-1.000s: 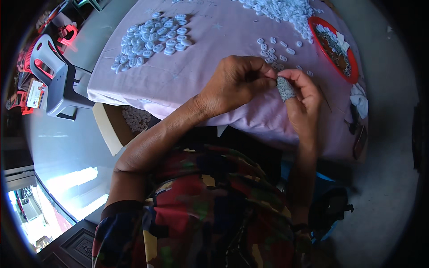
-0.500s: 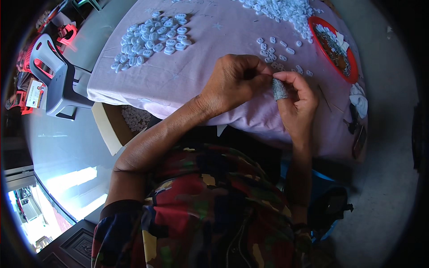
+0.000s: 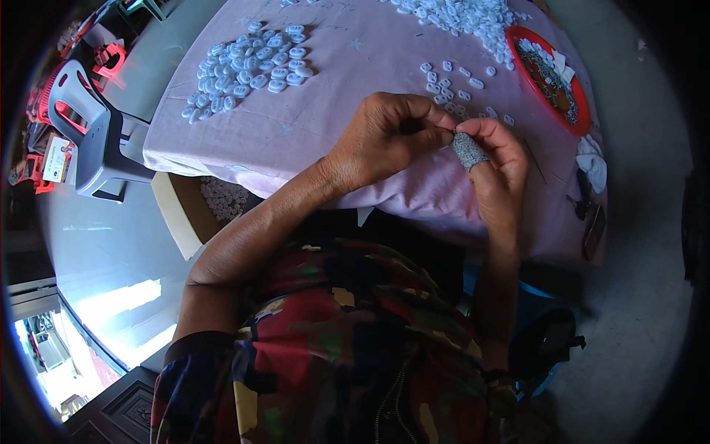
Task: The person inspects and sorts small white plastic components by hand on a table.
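Over the near side of the pink-clothed table, my left hand (image 3: 384, 144) pinches thumb against forefinger. Its fingertips almost meet those of my right hand (image 3: 504, 172), also closed in a pinch. A grey fabric finger cover (image 3: 470, 152) sits on the right thumb. Whatever is between the fingertips is too small and covered to make out. Just beyond the hands lie several loose white oval plastic pieces (image 3: 464, 95). A larger heap of similar pieces (image 3: 248, 68) rests at the left of the tablecloth (image 3: 362, 74).
Another big white heap (image 3: 462, 21) spreads at the far edge. To the right stands a red tray (image 3: 584, 111) holding small metal bits, with a white cloth (image 3: 592, 164) and a phone (image 3: 593, 232) nearer. A cardboard box (image 3: 174, 214) and a grey chair (image 3: 95, 140) are at left.
My right hand has turned slightly, tilting the covered thumb. Both hands stay pinched together at nearly the same spot.
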Tool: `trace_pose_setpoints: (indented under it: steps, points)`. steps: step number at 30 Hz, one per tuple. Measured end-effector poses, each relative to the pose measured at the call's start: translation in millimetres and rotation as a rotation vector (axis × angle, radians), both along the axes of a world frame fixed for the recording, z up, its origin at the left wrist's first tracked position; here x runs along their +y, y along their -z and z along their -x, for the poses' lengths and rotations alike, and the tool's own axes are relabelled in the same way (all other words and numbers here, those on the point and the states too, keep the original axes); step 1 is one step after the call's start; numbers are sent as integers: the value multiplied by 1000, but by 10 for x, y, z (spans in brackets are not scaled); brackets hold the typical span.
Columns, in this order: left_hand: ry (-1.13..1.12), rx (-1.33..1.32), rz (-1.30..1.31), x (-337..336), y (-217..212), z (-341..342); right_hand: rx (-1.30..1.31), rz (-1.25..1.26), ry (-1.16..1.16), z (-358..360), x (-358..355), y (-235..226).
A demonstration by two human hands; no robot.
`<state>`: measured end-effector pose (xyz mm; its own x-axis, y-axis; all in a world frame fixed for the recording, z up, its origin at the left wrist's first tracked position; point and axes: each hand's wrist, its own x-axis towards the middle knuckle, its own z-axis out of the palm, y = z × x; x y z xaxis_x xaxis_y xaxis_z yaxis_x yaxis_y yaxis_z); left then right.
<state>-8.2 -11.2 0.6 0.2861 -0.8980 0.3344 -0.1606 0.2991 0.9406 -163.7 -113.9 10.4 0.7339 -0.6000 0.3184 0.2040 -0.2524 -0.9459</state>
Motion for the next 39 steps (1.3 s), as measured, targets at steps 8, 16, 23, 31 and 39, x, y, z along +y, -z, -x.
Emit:
trace_pose_setpoints:
  steps: [8, 16, 23, 31, 39]
  points:
    - [31, -10, -17, 12, 30, -28, 69, -84, 0, -2, -6, -36]
    - [44, 17, -70, 53, 15, -18, 124, -160, -58, 7, -8, -39]
    - [-22, 60, 2, 18, 87, -20, 0, 263, 108, -14, 43, 129]
    - [29, 83, -25, 22, 108, -35, 26, 529, 324, -4, 100, 94]
    - [83, 195, -37, 12, 74, -76, -4, 446, 244, -8, 91, 79]
